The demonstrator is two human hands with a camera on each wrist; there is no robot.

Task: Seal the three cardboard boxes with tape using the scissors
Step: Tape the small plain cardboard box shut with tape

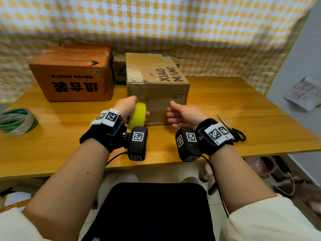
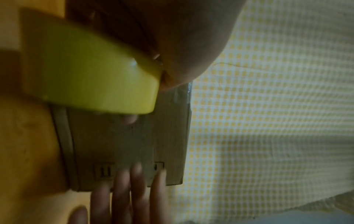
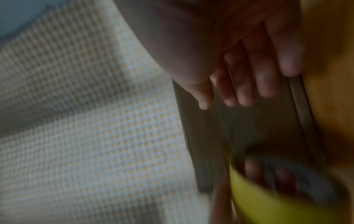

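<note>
A brown cardboard box (image 1: 156,87) printed XIAO MANG stands mid-table, its near face (image 2: 124,144) toward me. My left hand (image 1: 128,108) grips a yellow tape roll (image 1: 137,114) (image 2: 86,75) (image 3: 268,201) right in front of that face. My right hand (image 1: 180,113) hovers with relaxed, straight fingers (image 3: 247,81) beside the roll, near the box's front, holding nothing. An orange box (image 1: 74,73) stands at the back left. A third, smaller box (image 1: 119,70) peeks out between the two, mostly hidden. Scissors (image 1: 232,129) with black handles lie on the table to the right of my right wrist.
A green and white tape roll (image 1: 17,121) lies at the table's left edge. A yellow checked cloth (image 1: 156,23) hangs behind the wooden table (image 1: 60,145). Paper with red writing (image 1: 302,93) is fixed to the wall at right.
</note>
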